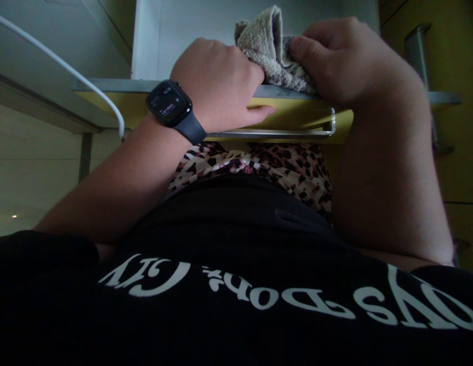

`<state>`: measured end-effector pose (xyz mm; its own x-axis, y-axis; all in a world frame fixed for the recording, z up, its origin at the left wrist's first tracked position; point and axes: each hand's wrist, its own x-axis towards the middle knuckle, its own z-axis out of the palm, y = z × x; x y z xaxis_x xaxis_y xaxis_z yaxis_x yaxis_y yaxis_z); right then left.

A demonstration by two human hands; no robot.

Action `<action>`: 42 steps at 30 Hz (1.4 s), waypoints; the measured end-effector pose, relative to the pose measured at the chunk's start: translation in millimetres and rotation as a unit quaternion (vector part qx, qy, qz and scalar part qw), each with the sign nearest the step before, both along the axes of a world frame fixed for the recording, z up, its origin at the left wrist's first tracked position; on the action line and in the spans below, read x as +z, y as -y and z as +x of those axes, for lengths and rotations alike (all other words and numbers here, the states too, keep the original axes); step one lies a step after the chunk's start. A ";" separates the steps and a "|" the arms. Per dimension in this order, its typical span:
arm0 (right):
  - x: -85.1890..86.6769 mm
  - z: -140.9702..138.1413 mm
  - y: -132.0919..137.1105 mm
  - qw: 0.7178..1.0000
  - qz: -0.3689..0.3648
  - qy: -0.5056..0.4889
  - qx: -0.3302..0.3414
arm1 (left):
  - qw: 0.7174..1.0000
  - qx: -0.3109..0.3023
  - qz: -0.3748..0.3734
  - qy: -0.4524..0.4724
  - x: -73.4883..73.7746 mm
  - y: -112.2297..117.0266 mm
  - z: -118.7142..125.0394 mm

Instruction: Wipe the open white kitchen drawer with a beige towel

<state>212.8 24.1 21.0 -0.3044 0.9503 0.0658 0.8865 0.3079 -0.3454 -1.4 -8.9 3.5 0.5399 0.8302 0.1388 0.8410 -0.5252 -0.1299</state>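
My left hand (pixel 217 81), with a black smartwatch (pixel 169 104) on the wrist, rests on the top edge of a yellow drawer front (pixel 297 114); its fingers curl over the edge and its thumb lies along the front. My right hand (pixel 335 61) is closed on a beige terry cloth (pixel 269 48) bunched on the drawer's grey rim. A metal bar handle (pixel 274 133) runs under both hands. The fingertips of both hands are hidden behind the rim and the cloth.
A white cable (pixel 68 68) arcs across the left. A white inner surface (pixel 190 30) lies beyond the drawer front. Yellow cabinet fronts with a grey handle (pixel 419 51) stand at the right. My black printed shirt (pixel 236 295) and patterned trousers fill the lower view.
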 end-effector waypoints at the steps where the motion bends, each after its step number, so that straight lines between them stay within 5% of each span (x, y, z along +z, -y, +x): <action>1: 0.1 -0.2 0.1 1.000 0.000 0.000 0.000 | 1.000 0.001 -0.001 -0.001 -0.1 0.0 0.0; 42: -1.1 1.8 0.0 1.000 0.007 0.002 0.016 | 0.999 -0.006 -0.024 0.020 4.1 -0.1 1.7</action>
<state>214.6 24.1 19.9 -0.3356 0.9387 0.0786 0.8772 0.3419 -0.3372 0.3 -8.8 7.7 0.5453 0.8296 0.1203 0.8382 -0.5407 -0.0708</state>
